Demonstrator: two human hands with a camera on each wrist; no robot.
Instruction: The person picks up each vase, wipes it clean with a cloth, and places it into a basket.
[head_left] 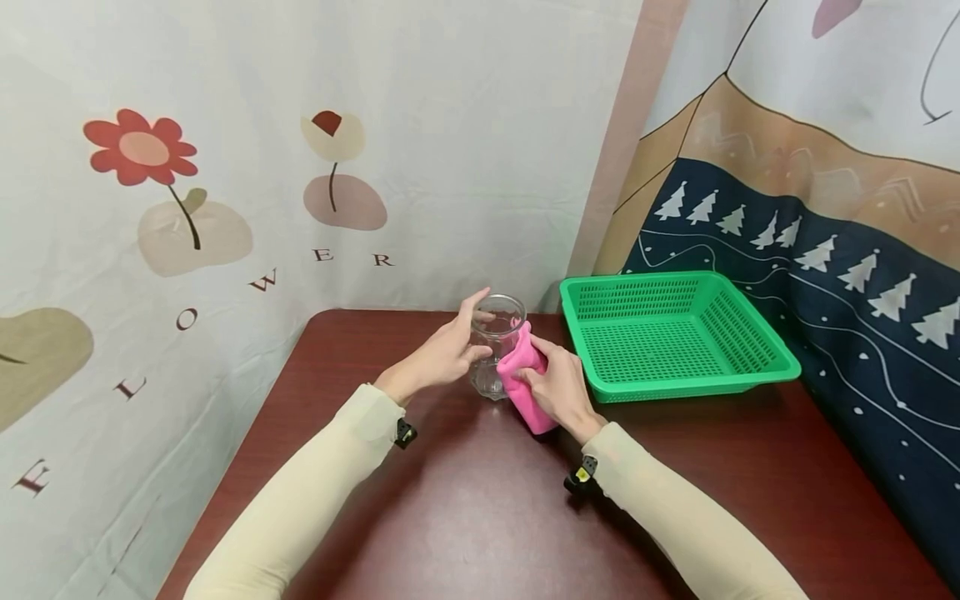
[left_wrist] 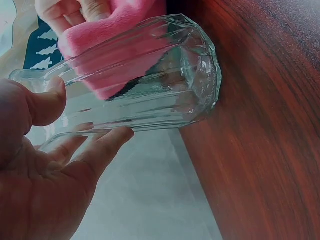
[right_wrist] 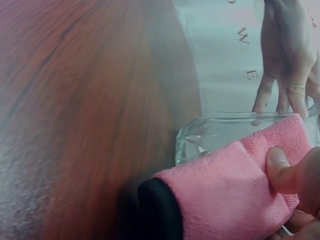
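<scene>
A clear glass jar [head_left: 487,377] with faceted sides stands upright near the table's back edge. My left hand [head_left: 438,357] grips it from the left, near its neck. In the left wrist view, the thumb [left_wrist: 50,104] lies on one side of the glass [left_wrist: 165,107] and the fingertips on the other. My right hand [head_left: 561,385] pinches a folded pink cloth [head_left: 521,367] against the jar's right side. The cloth [right_wrist: 225,185] looks fluffy in the right wrist view, with the thumb pressed onto it and a dark patch at its lower end.
A green plastic basket [head_left: 682,387] with slotted walls sits to the right of the jar. The dark red wooden table [head_left: 465,517] stretches toward me. Behind it hangs a pale printed curtain [head_left: 480,167], and a navy tree-patterned cloth [head_left: 847,333] borders the right side.
</scene>
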